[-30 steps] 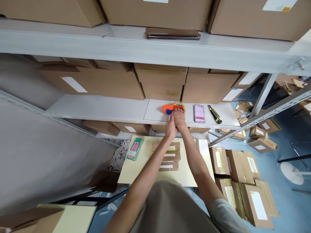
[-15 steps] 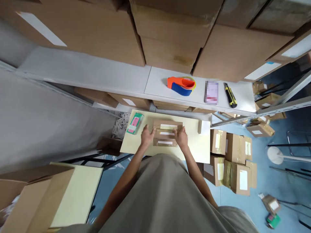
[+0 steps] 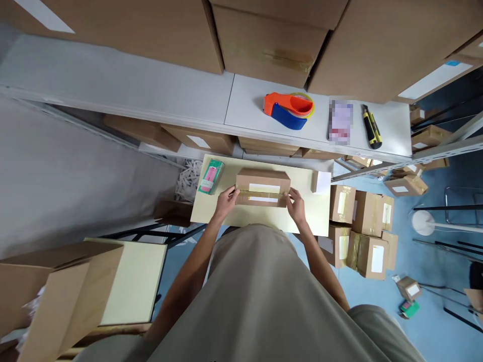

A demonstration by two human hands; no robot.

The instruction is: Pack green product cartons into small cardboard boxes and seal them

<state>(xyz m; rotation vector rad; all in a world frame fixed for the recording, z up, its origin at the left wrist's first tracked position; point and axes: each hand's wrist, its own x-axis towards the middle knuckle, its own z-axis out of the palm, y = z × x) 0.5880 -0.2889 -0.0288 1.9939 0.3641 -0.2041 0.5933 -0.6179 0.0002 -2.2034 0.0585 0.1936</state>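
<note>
A cardboard box [image 3: 263,177] with white labels and a strip of tape across its front is on the pale yellow table [image 3: 230,216]. My left hand [image 3: 225,201] grips its left end, thumb and fingers at the tape's edge. At the opposite end, my right hand [image 3: 296,203] pinches the right edge at the same height. Left of the box lies a green-and-pink package [image 3: 210,177], and a small white box [image 3: 321,182] stands to its right.
On the shelf above are an orange-and-blue tape dispenser [image 3: 289,110], a blurred pale card-like item [image 3: 340,122] and a yellow-black utility knife [image 3: 372,126]. Stacked cartons [image 3: 368,213] stand right of the table. An open carton [image 3: 60,296] is at lower left.
The lower labelled panel seen in front of the box no longer shows, and the box now appears as one block. My hands have moved apart to its ends. The view has shifted.
</note>
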